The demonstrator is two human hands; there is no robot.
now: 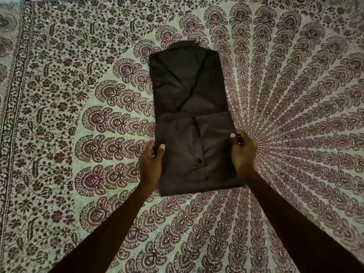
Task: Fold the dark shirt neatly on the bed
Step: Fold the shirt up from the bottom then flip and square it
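Two bare forearms reach in from the near edge. Left hand pinches the left edge of the dark shirt, thumb on top; right hand pinches its right edge the same way. Its near part is doubled over, a button showing. Farther off, the shirt lies flat on the patterned bedspread, collar at the far end.

A pale floral-and-paisley printed bedspread lies spread flat.
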